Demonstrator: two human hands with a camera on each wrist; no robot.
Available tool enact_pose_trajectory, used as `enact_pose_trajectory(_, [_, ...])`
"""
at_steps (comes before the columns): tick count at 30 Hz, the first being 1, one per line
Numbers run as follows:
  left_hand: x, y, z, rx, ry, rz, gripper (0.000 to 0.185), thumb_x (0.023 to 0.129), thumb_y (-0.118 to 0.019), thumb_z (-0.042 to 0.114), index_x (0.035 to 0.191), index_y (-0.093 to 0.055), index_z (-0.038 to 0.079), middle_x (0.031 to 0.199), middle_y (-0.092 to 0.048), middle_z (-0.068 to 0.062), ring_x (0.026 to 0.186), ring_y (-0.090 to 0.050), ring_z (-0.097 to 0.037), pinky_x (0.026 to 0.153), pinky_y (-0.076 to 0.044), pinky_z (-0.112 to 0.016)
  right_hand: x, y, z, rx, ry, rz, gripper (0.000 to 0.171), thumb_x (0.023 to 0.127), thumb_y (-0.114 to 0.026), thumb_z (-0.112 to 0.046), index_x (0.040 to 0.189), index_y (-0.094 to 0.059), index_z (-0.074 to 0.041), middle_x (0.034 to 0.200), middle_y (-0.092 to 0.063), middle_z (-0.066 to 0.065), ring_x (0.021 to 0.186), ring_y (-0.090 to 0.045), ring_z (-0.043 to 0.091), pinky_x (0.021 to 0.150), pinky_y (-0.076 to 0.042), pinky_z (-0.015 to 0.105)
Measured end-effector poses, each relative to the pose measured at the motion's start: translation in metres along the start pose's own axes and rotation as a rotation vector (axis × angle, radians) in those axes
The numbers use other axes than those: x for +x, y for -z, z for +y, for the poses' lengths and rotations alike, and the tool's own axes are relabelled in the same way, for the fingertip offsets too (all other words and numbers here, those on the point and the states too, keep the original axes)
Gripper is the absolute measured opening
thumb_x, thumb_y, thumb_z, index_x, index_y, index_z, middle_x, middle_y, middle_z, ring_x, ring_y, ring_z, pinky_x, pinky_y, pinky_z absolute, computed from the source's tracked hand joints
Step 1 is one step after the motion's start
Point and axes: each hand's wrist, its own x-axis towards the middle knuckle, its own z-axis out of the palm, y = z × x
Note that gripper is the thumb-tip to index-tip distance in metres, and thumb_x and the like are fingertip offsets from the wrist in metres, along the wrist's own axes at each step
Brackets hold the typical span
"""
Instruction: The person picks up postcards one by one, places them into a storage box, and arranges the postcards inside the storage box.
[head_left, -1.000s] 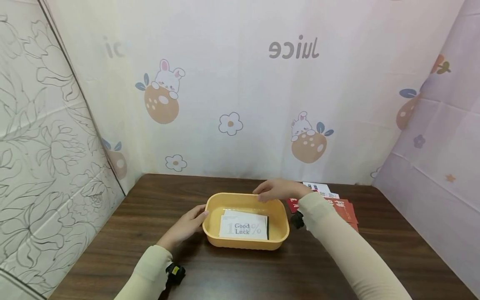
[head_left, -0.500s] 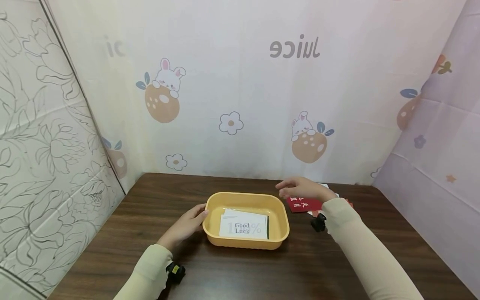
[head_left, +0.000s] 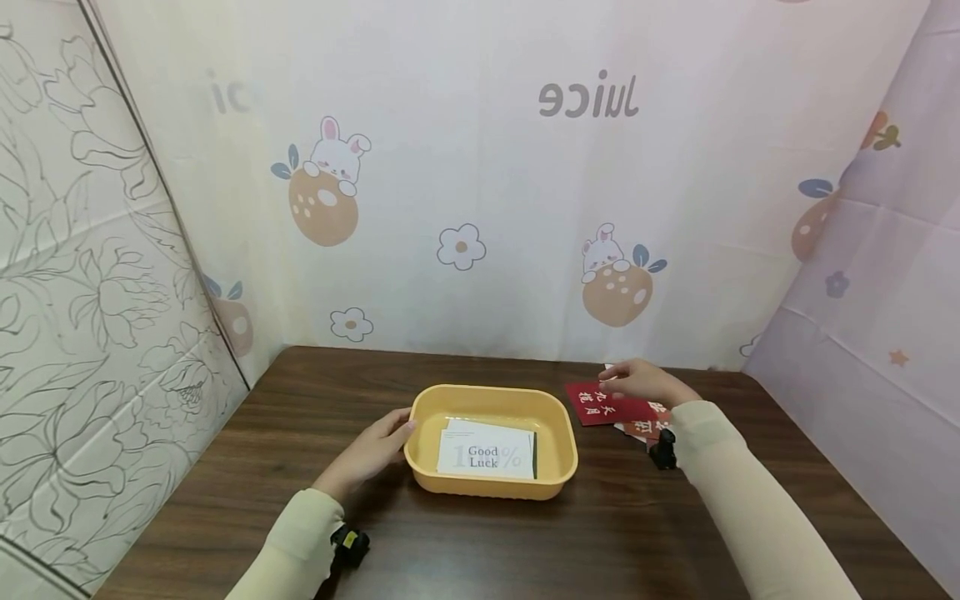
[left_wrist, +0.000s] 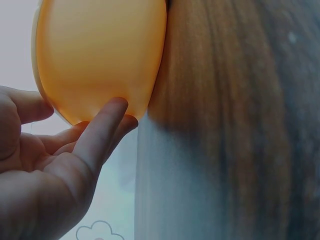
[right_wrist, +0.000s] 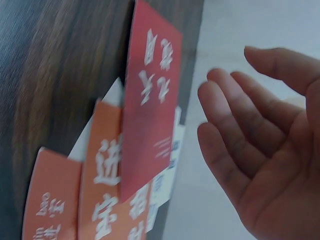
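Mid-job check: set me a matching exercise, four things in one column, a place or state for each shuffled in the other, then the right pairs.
Things
1. Left hand
2. Right hand
3. Good Luck card
4. Dark red card

Places or states
A. Lying partly over orange-red cards
B. Touching the yellow tray from outside
C. Lying inside the yellow tray
D. Raised, holding nothing

Pairs: 1-B, 2-D, 3-C, 4-A

Appears to be a sheet-lined tabletop setting; cannot be classed further. Has a wood-grain table (head_left: pixel 465 546) below the fingers (right_wrist: pixel 220 102), rabbit-print sheeting (head_left: pixel 465 167) beyond them and floral line-art sheeting (head_left: pixel 97 292) to their left.
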Motion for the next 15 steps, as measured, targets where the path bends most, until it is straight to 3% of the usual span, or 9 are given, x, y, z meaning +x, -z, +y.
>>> enact_pose_trajectory(8, [-0.001, -0.001, 0.001, -0.007, -0.003, -0.001, 0.049, 0.109, -0.045, 0.023, 0.151, -0.037, -0.002, 0.144, -0.049, -0.023, 0.125, -0.055, -0.035, 0.094, -0.054, -0.044, -0.002, 0.003, 0.030, -0.007, -0.159, 0.099, 0.053, 0.099, -0.065, -0.031, 0.128, -0.056, 0.013, 0.119, -0.062, 0.028, 0.107, -0.060, 0.040, 0.092, -0.051, 0.058])
enact_pose_trajectory(15, [-0.001, 0.000, 0.002, -0.012, -0.002, -0.003, 0.049, 0.110, -0.045, 0.022, 0.150, -0.038, -0.003, 0.143, -0.049, -0.024, 0.124, -0.056, -0.035, 0.094, -0.054, -0.044, -0.001, 0.001, 0.045, 0.007, -0.257, 0.158, 0.057, 0.096, -0.067, -0.033, 0.125, -0.060, 0.015, 0.124, -0.056, 0.035, 0.115, -0.051, 0.048, 0.097, -0.044, 0.064])
